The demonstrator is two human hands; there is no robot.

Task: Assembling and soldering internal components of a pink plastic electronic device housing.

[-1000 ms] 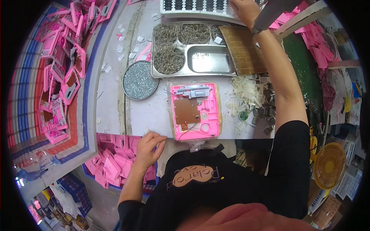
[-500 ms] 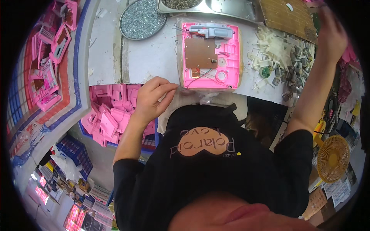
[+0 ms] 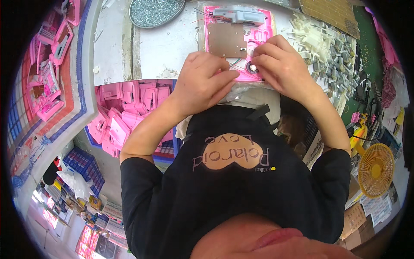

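Note:
A pink plastic housing (image 3: 261,34) lies on the bench in front of me. Screwed into it are a brown circuit board (image 3: 226,40) and a grey module (image 3: 239,16) along its far edge. My right hand (image 3: 283,64) bends over the near right corner, its fingertips at a small round speaker (image 3: 251,67) with a black rim and a silvery middle. From the left, my left hand (image 3: 202,78) reaches the near edge. Its thumb and fingers come together beside thin wires (image 3: 235,63); whether a wire is between them is hidden.
A round dish of small screws (image 3: 157,12) stands at the far left. White plastic parts (image 3: 310,36) and grey pieces (image 3: 338,64) are heaped on the right beside a brown board (image 3: 332,15). Below the bench at left sits a bin of pink parts (image 3: 125,116). A yellow fan (image 3: 376,169) stands at right.
My right hand has come in from the far right to the housing, and the round speaker now shows at its fingertips. My left hand has moved right and forward onto the housing's near edge.

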